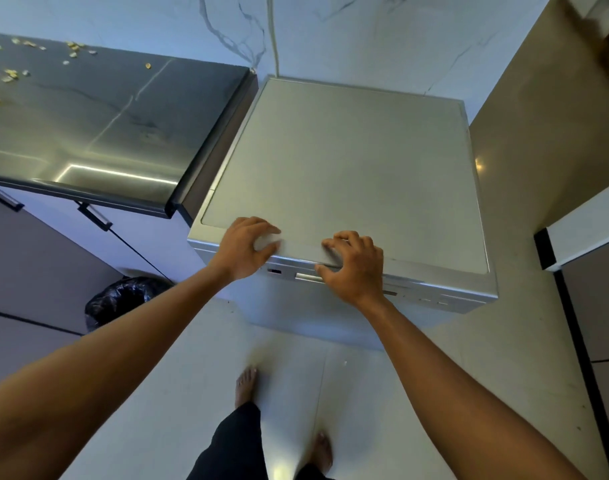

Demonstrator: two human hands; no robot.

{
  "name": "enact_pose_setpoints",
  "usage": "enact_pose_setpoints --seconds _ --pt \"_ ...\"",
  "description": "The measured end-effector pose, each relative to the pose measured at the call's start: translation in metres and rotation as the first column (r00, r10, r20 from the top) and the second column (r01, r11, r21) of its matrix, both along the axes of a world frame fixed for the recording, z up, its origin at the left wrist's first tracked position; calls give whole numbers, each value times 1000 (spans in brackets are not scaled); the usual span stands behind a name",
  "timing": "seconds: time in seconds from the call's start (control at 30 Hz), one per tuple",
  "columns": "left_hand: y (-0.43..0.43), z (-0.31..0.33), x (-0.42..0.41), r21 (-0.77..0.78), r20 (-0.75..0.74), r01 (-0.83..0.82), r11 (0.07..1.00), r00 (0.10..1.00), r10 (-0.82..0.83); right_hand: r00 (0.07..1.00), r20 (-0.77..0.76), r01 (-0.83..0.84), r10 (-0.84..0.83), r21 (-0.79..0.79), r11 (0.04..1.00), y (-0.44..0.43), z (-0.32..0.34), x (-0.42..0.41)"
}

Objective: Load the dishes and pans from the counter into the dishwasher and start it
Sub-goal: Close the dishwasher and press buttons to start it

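Centre frame, the dishwasher [348, 161] stands shut; the left hand [249, 249] and right hand [356, 266] each curl bent fingers over its front top edge, gripping it. The counter [88, 126] at upper left shows only crumbs [8, 76] and no dishes, so loading seems finished; starting it likely remains

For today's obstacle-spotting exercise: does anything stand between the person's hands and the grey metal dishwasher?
Nothing visible does. The left hand and right hand both touch the grey box-shaped metal dishwasher at its front top edge.
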State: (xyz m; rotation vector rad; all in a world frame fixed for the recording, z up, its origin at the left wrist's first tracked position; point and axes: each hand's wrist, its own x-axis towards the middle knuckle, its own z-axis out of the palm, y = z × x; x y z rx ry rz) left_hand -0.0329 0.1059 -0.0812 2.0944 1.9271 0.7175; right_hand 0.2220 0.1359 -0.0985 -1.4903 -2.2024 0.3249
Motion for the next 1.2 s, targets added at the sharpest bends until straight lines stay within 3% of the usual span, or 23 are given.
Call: enact_pose_setpoints --seconds 0.13,0.2,0.33,0.47,0.67,0.83,1.03,1.2 --pt "25 10 -65 6 79 -206 978 976 205 985 -9 -170 170 -115 979 35 15 -46" --pt "44 16 -95 8 39 -248 969 968 247 980 -9 -197 198 -180 964 59 19 -73" --pt "101 32 -147 -70 -41 -329 942 944 327 989 -37 -149 144 -227 962 119 28 -125" --pt "168 28 -188 -244 -65 -395 886 918 391 986 -148 -119 82 -264 957 194 47 -178" --pt "265 31 -203 -422 -171 -368 828 930 326 964 -265 -18 16 -4 1000 328 123 -243" --pt "325 37 -201 -490 -217 -344 801 938 270 944 -322 152 -73 227 962 419 193 -270" --pt "367 43 -201 -594 -231 -312 741 949 214 981 -160 176 -111 483 858 482 240 -280" --pt "396 47 -204 -681 -218 -279 677 960 175 982 -25 177 -189 479 860 518 230 -281"
